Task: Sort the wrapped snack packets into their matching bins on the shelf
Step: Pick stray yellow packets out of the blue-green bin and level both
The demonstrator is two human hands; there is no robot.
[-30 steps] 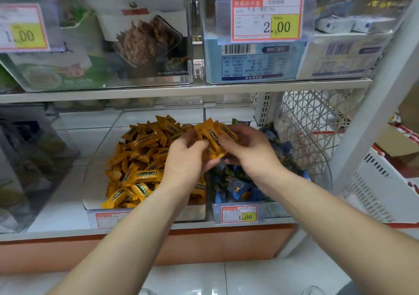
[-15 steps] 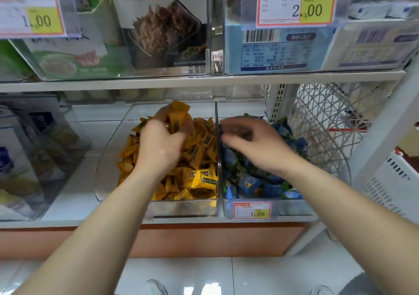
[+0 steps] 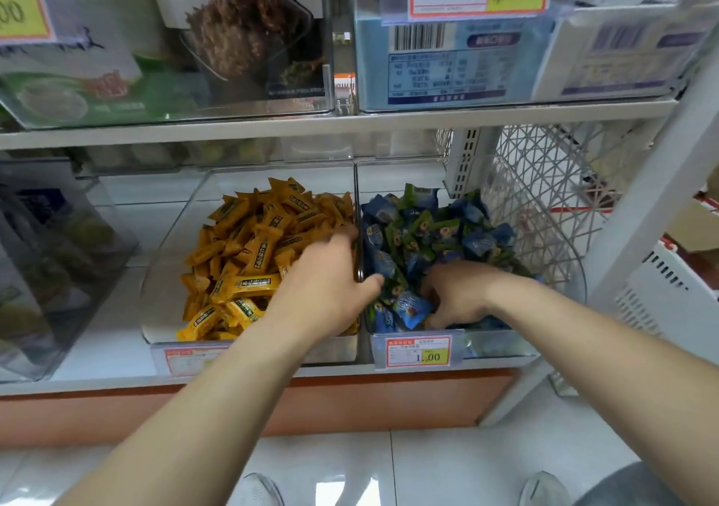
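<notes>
A white shelf (image 3: pixel 105 350) stands over a pale tiled floor (image 3: pixel 447 466). Overhead, a second board carries clear boxes of goods (image 3: pixel 447 62). A wire mesh side (image 3: pixel 544 202) closes the right end. Two clear bins sit side by side, touching, the right bin (image 3: pixel 502 344) with a price tag (image 3: pixel 420 352).

The yellow packets (image 3: pixel 249 256) fill the left bin (image 3: pixel 175 233). They are long bars heaped at all angles, many slanting up to the right. The blue packets (image 3: pixel 428 225) lie jumbled in the right bin.

The left hand (image 3: pixel 327 276) rests palm down on the yellow heap, fingers stretched, thumb across the dividing wall. The right hand (image 3: pixel 459 295) digs into the blue heap near the front, fingers curled round packets.
</notes>
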